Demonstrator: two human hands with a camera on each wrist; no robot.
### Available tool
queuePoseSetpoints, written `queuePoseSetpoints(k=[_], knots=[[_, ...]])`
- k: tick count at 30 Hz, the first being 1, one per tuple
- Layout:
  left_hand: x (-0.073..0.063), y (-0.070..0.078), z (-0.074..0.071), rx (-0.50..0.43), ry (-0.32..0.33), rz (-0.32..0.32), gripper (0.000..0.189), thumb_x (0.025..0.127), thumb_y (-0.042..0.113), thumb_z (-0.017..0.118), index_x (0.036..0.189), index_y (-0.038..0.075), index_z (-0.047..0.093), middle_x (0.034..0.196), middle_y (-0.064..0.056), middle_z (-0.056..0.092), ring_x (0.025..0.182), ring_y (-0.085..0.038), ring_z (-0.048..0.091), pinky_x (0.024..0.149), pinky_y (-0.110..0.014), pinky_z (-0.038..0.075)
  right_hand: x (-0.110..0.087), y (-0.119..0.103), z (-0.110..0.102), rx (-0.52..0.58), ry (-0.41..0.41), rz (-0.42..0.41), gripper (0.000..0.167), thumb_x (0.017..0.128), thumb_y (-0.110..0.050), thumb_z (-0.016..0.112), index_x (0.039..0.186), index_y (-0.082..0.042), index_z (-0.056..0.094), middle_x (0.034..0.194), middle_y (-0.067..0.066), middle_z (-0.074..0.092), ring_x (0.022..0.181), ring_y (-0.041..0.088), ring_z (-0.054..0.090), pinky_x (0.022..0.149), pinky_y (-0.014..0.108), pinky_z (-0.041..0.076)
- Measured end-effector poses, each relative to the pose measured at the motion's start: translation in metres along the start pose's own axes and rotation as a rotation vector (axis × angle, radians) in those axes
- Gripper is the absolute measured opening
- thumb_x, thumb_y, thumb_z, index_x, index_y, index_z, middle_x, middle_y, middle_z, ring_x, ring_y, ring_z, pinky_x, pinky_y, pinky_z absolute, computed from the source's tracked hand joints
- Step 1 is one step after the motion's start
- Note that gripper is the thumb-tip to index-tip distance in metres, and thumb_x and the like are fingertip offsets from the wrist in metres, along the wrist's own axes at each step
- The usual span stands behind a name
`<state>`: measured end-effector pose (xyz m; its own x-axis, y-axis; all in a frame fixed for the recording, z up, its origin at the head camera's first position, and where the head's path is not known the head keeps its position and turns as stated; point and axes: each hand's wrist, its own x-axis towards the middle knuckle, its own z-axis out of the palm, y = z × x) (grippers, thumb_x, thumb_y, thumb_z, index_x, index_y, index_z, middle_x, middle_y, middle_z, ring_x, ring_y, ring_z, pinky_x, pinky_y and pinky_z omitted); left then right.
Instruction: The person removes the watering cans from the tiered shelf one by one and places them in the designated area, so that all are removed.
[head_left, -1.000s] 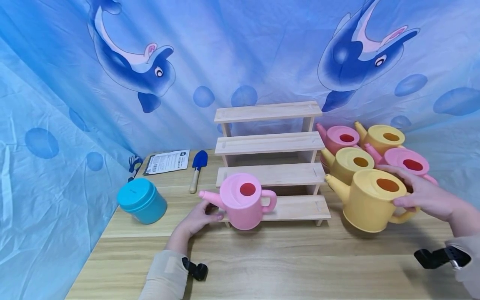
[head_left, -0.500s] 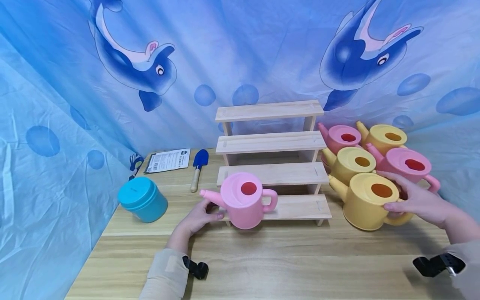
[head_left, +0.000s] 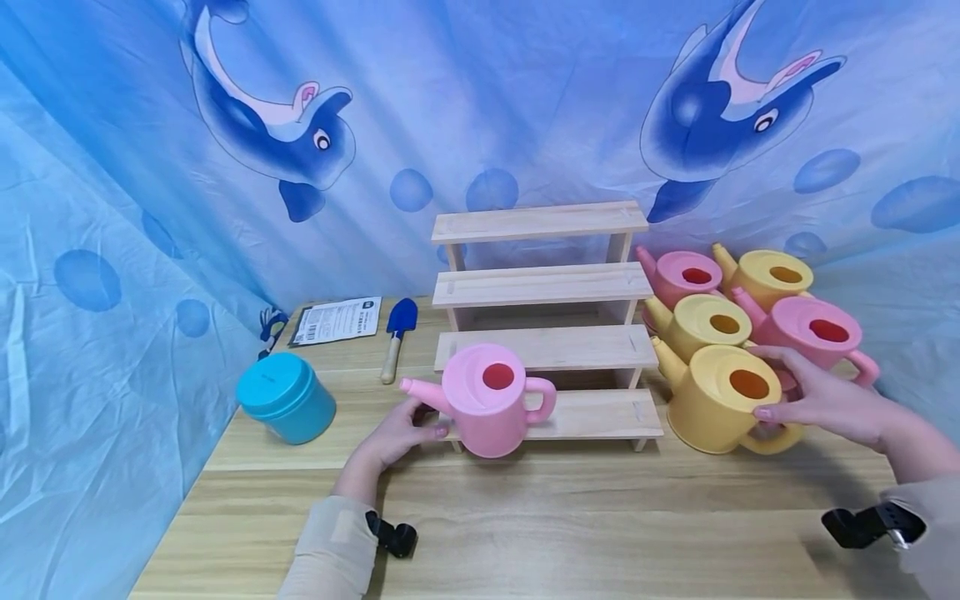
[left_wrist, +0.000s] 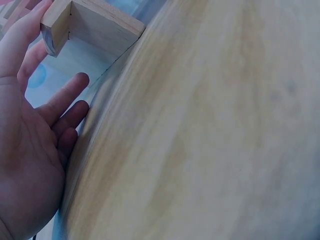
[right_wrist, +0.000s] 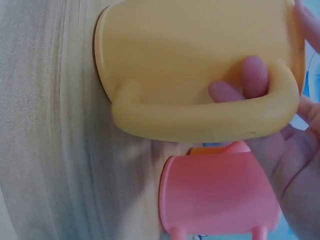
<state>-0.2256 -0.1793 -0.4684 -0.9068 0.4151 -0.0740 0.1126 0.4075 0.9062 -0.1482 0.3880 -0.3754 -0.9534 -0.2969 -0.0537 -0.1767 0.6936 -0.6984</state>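
Note:
My left hand [head_left: 395,435] holds the left end of the lowest step of a pale wooden tiered stand [head_left: 543,285]; the left wrist view shows fingers at that wooden end [left_wrist: 56,27]. On this step's left part is a pink watering can [head_left: 483,408], its spout pointing left and its base overlapping the step's front edge. My right hand [head_left: 825,400] grips a yellow watering can [head_left: 705,408] right of the stand, thumb near its top. Fingertips show through its handle [right_wrist: 200,120] in the right wrist view. Its base is at the tabletop.
Several more pink and yellow watering cans [head_left: 813,325] crowd together at the back right. To the left are a turquoise lidded tub [head_left: 285,400], a small blue trowel [head_left: 401,321] and a printed packet [head_left: 336,321]. A blue dolphin curtain [head_left: 555,100] hangs behind the table.
My right hand has moved the yellow watering can leftward, closer to the stand. The left hand, the stand and the pink can on it stay in place.

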Motion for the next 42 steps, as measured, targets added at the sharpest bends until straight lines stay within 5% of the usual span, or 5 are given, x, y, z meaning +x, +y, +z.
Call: queuePoseSetpoints(k=[10, 16, 23, 33, 42], knots=[[-0.001, 0.004, 0.000, 0.007, -0.009, 0.001, 0.067, 0.078, 0.029, 0.076, 0.137, 0.021, 0.044, 0.142, -0.003, 0.042, 0.133, -0.027, 0.033, 0.108, -0.051, 0.023, 0.011, -0.020, -0.016, -0.212, 0.042, -0.087, 0.075, 0.079, -0.021, 0.076, 0.137, 0.002, 0.035, 0.120, 0.018, 0.051, 0.087, 0.002, 0.051, 0.066, 0.024, 0.050], [-0.001, 0.002, 0.000, -0.006, 0.000, 0.012, 0.066, 0.077, 0.031, 0.076, 0.135, 0.025, 0.045, 0.140, 0.000, 0.044, 0.132, -0.024, 0.034, 0.108, -0.050, 0.024, 0.032, -0.063, -0.013, -0.090, -0.035, -0.094, 0.072, 0.087, -0.024, 0.068, 0.144, -0.005, 0.028, 0.136, 0.019, 0.040, 0.099, 0.024, 0.051, 0.070, 0.025, 0.050], [-0.001, 0.001, 0.000, 0.000, 0.010, 0.012, 0.065, 0.077, 0.033, 0.077, 0.134, 0.026, 0.046, 0.139, 0.001, 0.045, 0.131, -0.025, 0.035, 0.108, -0.051, 0.024, 0.073, -0.113, 0.016, -0.107, -0.100, -0.191, 0.070, 0.084, -0.032, 0.070, 0.141, -0.010, 0.034, 0.126, 0.012, 0.051, 0.099, 0.022, 0.054, 0.079, 0.030, 0.051], [-0.001, 0.002, 0.001, 0.011, 0.010, 0.001, 0.067, 0.076, 0.035, 0.077, 0.135, 0.026, 0.046, 0.140, 0.000, 0.044, 0.132, -0.026, 0.034, 0.108, -0.052, 0.024, 0.114, -0.152, 0.063, -0.021, -0.236, -0.240, 0.073, 0.083, -0.040, 0.069, 0.142, -0.013, 0.034, 0.126, 0.008, 0.052, 0.106, 0.021, 0.054, 0.086, 0.037, 0.048], [-0.003, 0.006, 0.001, 0.020, 0.006, -0.011, 0.065, 0.079, 0.030, 0.075, 0.136, 0.021, 0.045, 0.141, -0.003, 0.043, 0.132, -0.027, 0.033, 0.108, -0.052, 0.023, 0.129, -0.183, 0.104, 0.205, -0.318, -0.324, 0.081, 0.080, -0.026, 0.074, 0.145, -0.008, 0.029, 0.130, 0.013, 0.046, 0.109, 0.025, 0.054, 0.093, 0.040, 0.045]])
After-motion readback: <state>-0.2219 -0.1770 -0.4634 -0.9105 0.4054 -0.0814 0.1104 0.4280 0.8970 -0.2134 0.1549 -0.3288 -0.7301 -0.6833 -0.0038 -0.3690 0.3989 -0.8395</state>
